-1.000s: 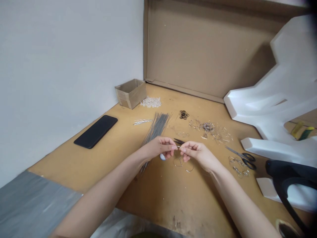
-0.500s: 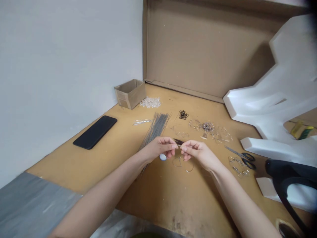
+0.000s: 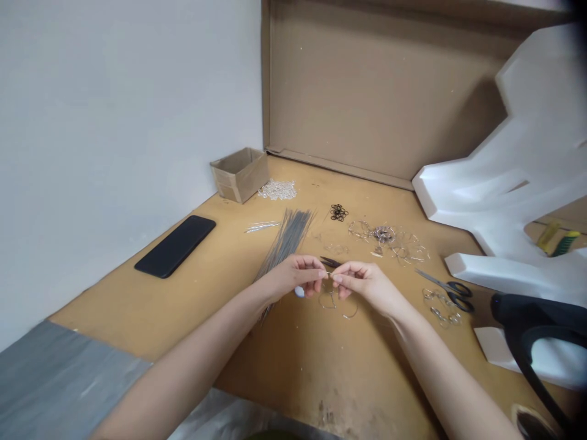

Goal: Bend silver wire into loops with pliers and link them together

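My left hand (image 3: 293, 276) and right hand (image 3: 367, 285) face each other, each pinched thumb to fingertips, nearly touching, my bare left forearm (image 3: 183, 360) and right forearm (image 3: 444, 366) reaching forward.

We look from a single head-worn camera, facing forward and down, close over the left hand (image 3: 296, 276) and right hand (image 3: 367, 284), toward the corner where a tan wooden workbench (image 3: 137, 305) meets a matte white wall (image 3: 114, 122) and a brown cardboard sheet (image 3: 385, 85).
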Demonstrator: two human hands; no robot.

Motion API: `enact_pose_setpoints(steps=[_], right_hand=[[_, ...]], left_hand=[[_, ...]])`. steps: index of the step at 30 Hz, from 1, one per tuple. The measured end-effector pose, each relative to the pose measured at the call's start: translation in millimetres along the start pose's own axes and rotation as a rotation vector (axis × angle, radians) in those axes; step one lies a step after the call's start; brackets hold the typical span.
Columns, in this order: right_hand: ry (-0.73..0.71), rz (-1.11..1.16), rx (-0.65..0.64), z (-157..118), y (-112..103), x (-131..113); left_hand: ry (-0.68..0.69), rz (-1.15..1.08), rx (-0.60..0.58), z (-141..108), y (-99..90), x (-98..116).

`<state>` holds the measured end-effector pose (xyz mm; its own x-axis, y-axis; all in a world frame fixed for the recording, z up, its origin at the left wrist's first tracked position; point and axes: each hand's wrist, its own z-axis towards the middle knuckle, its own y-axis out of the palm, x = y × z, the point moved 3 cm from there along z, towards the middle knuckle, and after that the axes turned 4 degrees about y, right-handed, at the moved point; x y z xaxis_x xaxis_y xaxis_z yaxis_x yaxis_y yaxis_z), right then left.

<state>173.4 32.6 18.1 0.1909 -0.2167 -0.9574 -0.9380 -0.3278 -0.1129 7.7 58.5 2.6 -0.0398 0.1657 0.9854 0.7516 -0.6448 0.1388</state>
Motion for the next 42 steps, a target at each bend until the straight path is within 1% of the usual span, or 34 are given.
enact_pose_setpoints(steps=[4, 6, 8, 10, 15, 18, 20, 21, 23, 25, 28, 32, 35, 38, 42], right_hand=[[0.010, -0.149, 0.063, -0.8, 0.2, -0.7], [0.014, -0.189, 0.060, -1.5, -0.4, -2.1], [0.022, -0.189, 0.025, -1.7, -0.2, -2.9], [0.034, -0.166, -0.006, -1.1, 0.8, -2.4], [0.048, -0.114, -0.005, 1.8, 4.5, 1.2], [0.034, -0.139, -0.014, 3.0, 0.0, 2.3], [-0.004, -0.288, 0.031, 3.5, -10.1, 2.8], [-0.039, -0.415, 0.088, 3.6, -17.0, 2.9], [-0.120, -0.768, 0.226, 3.1, -29.9, 3.4], [-0.124, -1.066, 0.252, 3.6, -35.9, 8.0], [-0.064, -1.320, 0.264, 6.0, -35.8, 16.5], [-0.111, -1.452, 0.298, 10.7, -28.0, 21.6], [-0.128, -1.481, 0.275, 13.6, -25.2, 23.9], [-0.131, -1.508, 0.286, 14.4, -24.1, 23.7], [-0.078, -1.542, 0.327, 15.0, -24.8, 22.2]], left_hand=[[0.004, 0.105, 0.030, 0.3, 2.3, -1.5], [0.021, 0.126, 0.066, 0.7, 2.1, -0.6], [0.022, 0.131, 0.085, 0.9, 1.6, 0.4], [0.010, 0.139, 0.079, 1.1, 1.7, 0.8], [0.006, 0.129, 0.084, 2.4, 4.0, -1.4], [0.013, 0.161, 0.110, 2.6, 3.4, -2.7], [0.015, 0.191, 0.129, 2.5, 0.9, -2.8], [0.024, 0.202, 0.141, 2.5, -0.9, -2.4], [0.050, 0.204, 0.176, 3.1, -5.0, -1.5], [0.058, 0.202, 0.218, 4.3, -8.7, -1.3], [0.015, 0.186, 0.274, 5.8, -11.1, -2.3], [-0.026, 0.108, 0.295, 4.6, -9.3, -1.3], [-0.035, 0.037, 0.265, 2.4, -7.6, 1.4], [-0.045, 0.001, 0.232, 1.1, -6.8, 4.4], [-0.055, -0.006, 0.209, -0.1, -7.0, 7.4]])
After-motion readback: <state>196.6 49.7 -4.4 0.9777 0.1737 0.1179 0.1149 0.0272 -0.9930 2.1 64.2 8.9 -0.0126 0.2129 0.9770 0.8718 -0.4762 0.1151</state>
